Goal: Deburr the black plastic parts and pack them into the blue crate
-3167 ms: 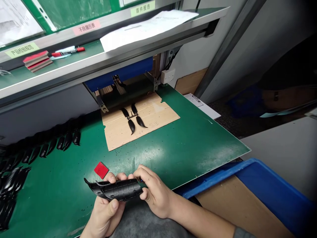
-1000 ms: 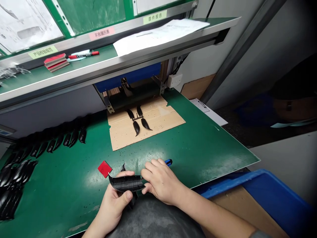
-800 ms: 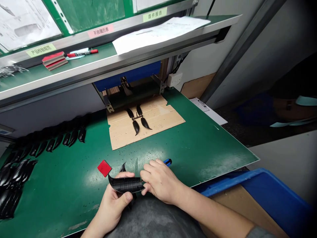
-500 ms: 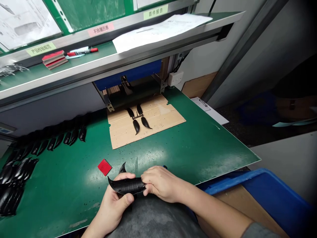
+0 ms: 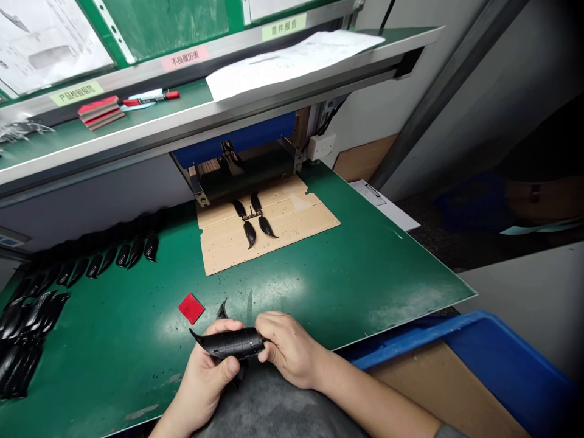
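My left hand (image 5: 197, 383) is closed around a black, horn-shaped plastic part (image 5: 228, 344) with ridges across it and a pointed tip to the left. Behind its fingers a second black curved tip (image 5: 222, 309) sticks up, and more black plastic shows below the part. My right hand (image 5: 292, 351) has its fingers curled and pinches the right end of the same part. Whether the right fingers also hold something small is hidden. A red square piece (image 5: 191, 308) lies on the green table (image 5: 319, 274) just beyond my left hand.
A cardboard sheet (image 5: 219, 255) carries black horn-shaped parts (image 5: 267, 227) joined by a runner. Rows of similar parts (image 5: 34, 316) cover the table's left side. A shelf (image 5: 155, 121) with papers and a red marker (image 5: 152, 98) spans above. A blue bin (image 5: 502, 340) stands at right.
Both hands and the black part have shifted slightly left, and the part's tip has tilted a little. A small blue spot behind my right hand no longer shows.
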Motion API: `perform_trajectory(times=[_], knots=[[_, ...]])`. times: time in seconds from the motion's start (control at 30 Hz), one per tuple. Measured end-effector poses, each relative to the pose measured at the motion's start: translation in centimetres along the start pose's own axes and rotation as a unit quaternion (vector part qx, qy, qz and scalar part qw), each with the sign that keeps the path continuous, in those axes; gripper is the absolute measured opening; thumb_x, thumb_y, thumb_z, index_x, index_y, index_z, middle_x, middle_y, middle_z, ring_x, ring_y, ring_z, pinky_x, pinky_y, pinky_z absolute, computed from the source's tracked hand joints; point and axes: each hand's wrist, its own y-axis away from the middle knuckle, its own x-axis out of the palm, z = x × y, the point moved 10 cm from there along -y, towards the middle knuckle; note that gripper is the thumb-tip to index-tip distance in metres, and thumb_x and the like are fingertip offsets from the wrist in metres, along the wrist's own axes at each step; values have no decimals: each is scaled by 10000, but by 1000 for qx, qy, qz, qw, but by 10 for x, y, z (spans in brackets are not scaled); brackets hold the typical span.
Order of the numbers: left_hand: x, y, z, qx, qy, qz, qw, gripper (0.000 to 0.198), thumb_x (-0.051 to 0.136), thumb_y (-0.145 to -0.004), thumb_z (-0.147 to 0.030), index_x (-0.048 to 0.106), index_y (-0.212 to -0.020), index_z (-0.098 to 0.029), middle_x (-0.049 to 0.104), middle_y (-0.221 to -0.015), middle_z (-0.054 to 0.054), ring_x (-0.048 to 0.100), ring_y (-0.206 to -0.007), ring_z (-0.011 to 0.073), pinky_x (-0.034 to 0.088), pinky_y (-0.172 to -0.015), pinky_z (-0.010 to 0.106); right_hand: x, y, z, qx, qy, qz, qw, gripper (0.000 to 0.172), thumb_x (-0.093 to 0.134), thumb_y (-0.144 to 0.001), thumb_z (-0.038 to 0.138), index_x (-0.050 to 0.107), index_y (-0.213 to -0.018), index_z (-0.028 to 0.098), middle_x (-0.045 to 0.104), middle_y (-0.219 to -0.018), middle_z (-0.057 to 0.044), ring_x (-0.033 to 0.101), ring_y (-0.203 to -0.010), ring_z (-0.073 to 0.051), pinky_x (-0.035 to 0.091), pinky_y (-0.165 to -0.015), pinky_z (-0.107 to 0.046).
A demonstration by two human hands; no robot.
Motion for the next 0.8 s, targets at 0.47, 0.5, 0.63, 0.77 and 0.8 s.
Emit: perform_trajectory(times=[0.47, 0.5, 0.63, 0.77, 0.8], knots=[[6, -2, 5, 7, 4, -51, 999, 753, 734, -689, -467, 430, -1341, -241, 626, -1202, 88, 562, -1119, 256, 439, -944, 322, -32, 22, 23, 11, 35, -152, 988, 71, 622, -832, 229, 602, -773, 195, 571, -704, 11, 512, -664, -123, 373, -662, -268], [8, -3, 6, 15, 21, -50, 998, 822, 721, -696, -484, 350, -1393, -254, 581, -1274, 92, 520, -1182, 261, 428, -965, 329, -33, 25, 21, 33, 28, -170, 984, 77, 626, -828, 226, 595, -766, 193, 572, -713, 8, 520, -672, -126, 379, -654, -263], [22, -4, 11, 17, 82, -27, 996, 926, 651, -766, -496, 87, -1474, -299, 404, -1444, 106, 384, -1319, 268, 335, -1067, 385, -22, 32, 14, 120, 44, -175, 976, 92, 635, -803, 187, 564, -746, 199, 551, -781, -3, 539, -709, -135, 412, -635, -247], [32, 5, 6, 12, 131, -16, 991, 961, 637, -793, -471, -11, -1477, -283, 406, -1434, 118, 362, -1334, 246, 292, -1098, 381, -1, 32, 11, 141, 87, -120, 979, 48, 575, -843, 210, 576, -795, 210, 569, -1030, -65, 594, -832, -161, 485, -706, -263], [32, 8, 2, 20, 150, -18, 988, 991, 649, -786, -467, -32, -1477, -267, 419, -1419, 127, 370, -1328, 242, 281, -1104, 380, 3, 31, 12, 126, 91, -107, 982, 63, 549, -862, 227, 582, -810, 212, 571, -1091, -79, 607, -878, -171, 500, -742, -271]])
